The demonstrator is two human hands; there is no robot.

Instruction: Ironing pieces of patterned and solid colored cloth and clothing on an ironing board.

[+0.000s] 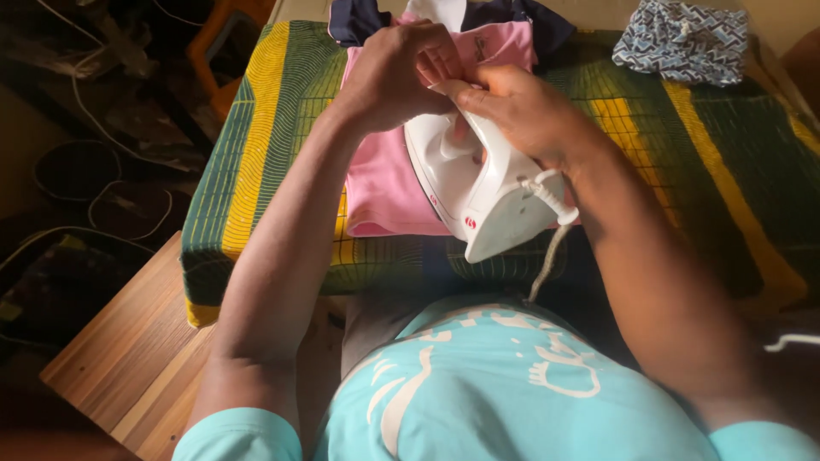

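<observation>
Pink garment (pixel 384 183), folded, laid flat at the middle of a padded surface covered in green and yellow patterned cloth (pixel 273 102); the covered surface appears to rest on a wooden desk (pixel 128 341), whose bare boards show at the near left.

White electric iron (pixel 478 201): set on the right part of the pink garment, its rear toward the near edge, its white cord (pixel 547 256) dropping off the near side.

Right hand (pixel 521 111): closed around the handle of the iron from above.

Left hand (pixel 397 72): curled shut, fingers bunched at the far end of the handle, just beside the right hand; whether fabric is pinched or only the handle touched cannot be told.

Dark navy garment (pixel 363 19): at the far edge, partly under the pink one.

Blue and white patterned cloth (pixel 683 38): bundled at the far right, well apart from the iron.

Dark cables (pixel 102 162): looped on the floor at the left.

Risks, as judged:
- Scorching of the pink garment, should the soleplate be left resting in one spot.
- A burn to the left hand, since its fingers are held close to the iron body.
- A snag or tug, caused by the cord hanging over the near edge against the wearer's turquoise shirt (pixel 512 393), by which the iron could be pulled off line.
</observation>
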